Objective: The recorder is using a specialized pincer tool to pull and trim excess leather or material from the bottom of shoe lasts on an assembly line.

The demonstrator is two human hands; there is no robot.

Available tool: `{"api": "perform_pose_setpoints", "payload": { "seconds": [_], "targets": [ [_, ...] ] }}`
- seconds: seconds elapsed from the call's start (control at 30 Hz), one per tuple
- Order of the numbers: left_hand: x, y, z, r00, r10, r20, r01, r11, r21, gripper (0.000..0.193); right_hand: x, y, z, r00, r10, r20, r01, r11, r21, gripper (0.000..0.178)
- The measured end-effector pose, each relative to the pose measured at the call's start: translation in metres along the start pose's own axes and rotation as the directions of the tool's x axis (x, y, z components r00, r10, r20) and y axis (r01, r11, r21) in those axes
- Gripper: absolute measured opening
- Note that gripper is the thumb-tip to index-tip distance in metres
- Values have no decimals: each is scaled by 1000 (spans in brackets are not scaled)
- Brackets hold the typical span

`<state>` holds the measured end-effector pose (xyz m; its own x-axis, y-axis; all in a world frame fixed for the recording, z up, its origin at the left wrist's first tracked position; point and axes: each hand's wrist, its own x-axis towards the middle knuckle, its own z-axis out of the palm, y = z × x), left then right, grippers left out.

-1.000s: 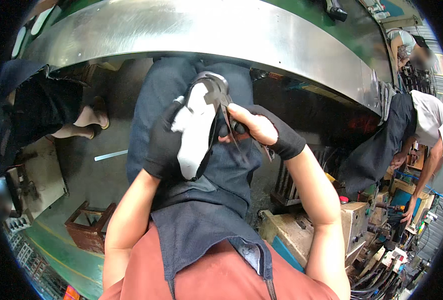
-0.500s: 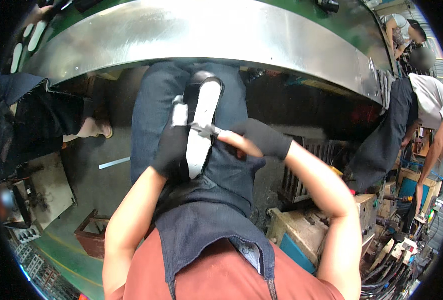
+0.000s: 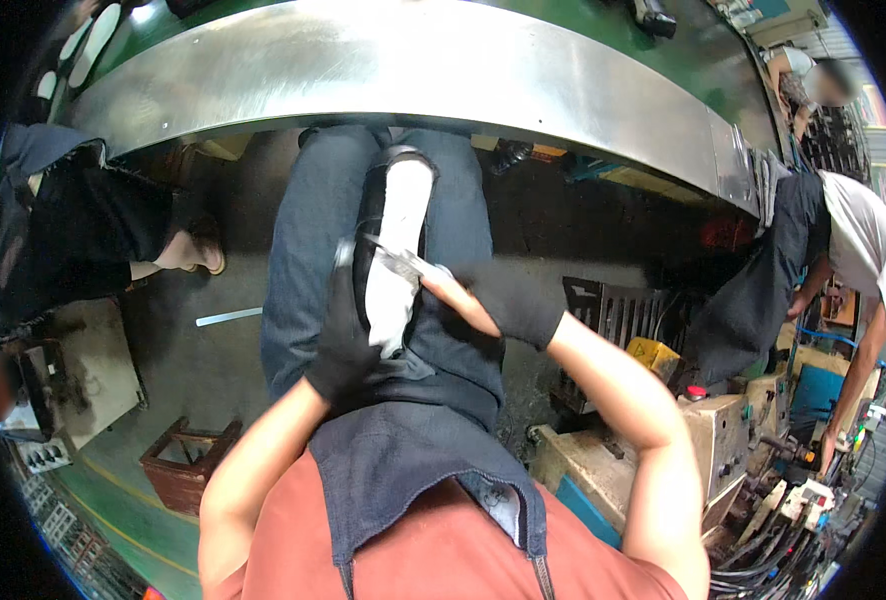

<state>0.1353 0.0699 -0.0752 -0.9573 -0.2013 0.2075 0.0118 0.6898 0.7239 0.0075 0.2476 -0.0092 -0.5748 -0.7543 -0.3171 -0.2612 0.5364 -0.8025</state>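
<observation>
A shoe (image 3: 395, 225) with a black upper and a white bottom face lies lengthwise on my lap, its sole side up. My left hand (image 3: 343, 325), in a black glove with pale fingertips, wraps the shoe's left side and steadies it. In my right hand (image 3: 503, 305), which wears a black fingerless glove, is a small metal hand tool (image 3: 395, 262). Its shiny end rests on or just over the middle of the white face. The tool's exact kind is hard to make out, since the fingers cover part of it.
A metal-edged bench (image 3: 413, 75) with a green top curves across in front. Several white soles (image 3: 93, 45) lie at its far left. A person's legs (image 3: 113, 230) are close on the left. Another person (image 3: 858, 220) bends over machinery on the right. A wooden stool (image 3: 188, 465) stands lower left.
My left hand has slid down along the shoe toward my body. My right hand and the tool have shifted slightly left, and the shoe has moved a little left too.
</observation>
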Motion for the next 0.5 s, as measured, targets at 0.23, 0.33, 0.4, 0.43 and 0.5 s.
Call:
{"api": "perform_pose_setpoints", "payload": {
  "seconds": [0.23,0.33,0.4,0.43,0.5],
  "targets": [
    [-34,-44,17,740,-574,352,667,555,-498,40,-34,30,32,943,310,119,-332,892,308,52],
    [-10,-25,14,918,-374,132,397,866,-303,34,-27,-8,8,949,306,78,-316,918,240,48],
    [-8,-17,5,895,-409,176,446,823,-353,33,-22,-54,-11,996,65,63,-72,991,115,45],
    [-11,-24,5,895,-412,171,446,822,-355,33,-21,-66,-11,997,-83,-4,83,989,126,41],
    [-27,-40,11,866,-289,408,456,791,-408,50,-12,-42,6,929,-351,-117,361,929,80,39]
  ]
}}
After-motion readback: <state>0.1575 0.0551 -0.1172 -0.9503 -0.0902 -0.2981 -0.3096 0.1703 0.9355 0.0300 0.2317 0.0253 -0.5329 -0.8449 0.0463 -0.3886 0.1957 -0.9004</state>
